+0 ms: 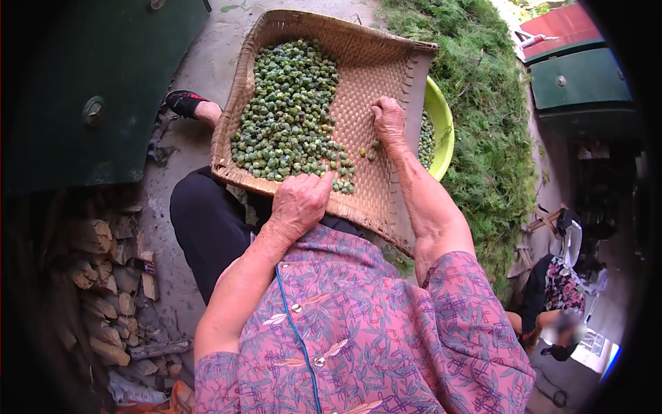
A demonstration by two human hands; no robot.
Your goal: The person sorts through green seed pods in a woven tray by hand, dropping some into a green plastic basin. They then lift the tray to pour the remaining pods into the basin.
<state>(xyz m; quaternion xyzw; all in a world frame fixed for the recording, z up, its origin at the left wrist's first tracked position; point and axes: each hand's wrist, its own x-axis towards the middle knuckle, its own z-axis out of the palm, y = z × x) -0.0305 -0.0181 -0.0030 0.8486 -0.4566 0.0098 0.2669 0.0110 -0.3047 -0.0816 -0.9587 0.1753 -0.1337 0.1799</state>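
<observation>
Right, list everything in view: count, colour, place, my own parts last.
Rectangular woven tray: one, tan, above lap
Small round green fruits: uncountable, green, mostly tray's left; similar in basin
Round yellow-green basin: one, yellow-green, right of tray
Leafy green cuttings: one heap, green, right
Split firewood: many, brown, lower left
Flat dark-green panels: at least two, green, left and upper right
Other person: one, dark floral top, lower right
Dim clutter: uncountable, colours unclear, far right
Pink patterned shirt: one, pink, torso
Left hand: one, bare, near rim
Right hand: one, bare, tray's right
</observation>
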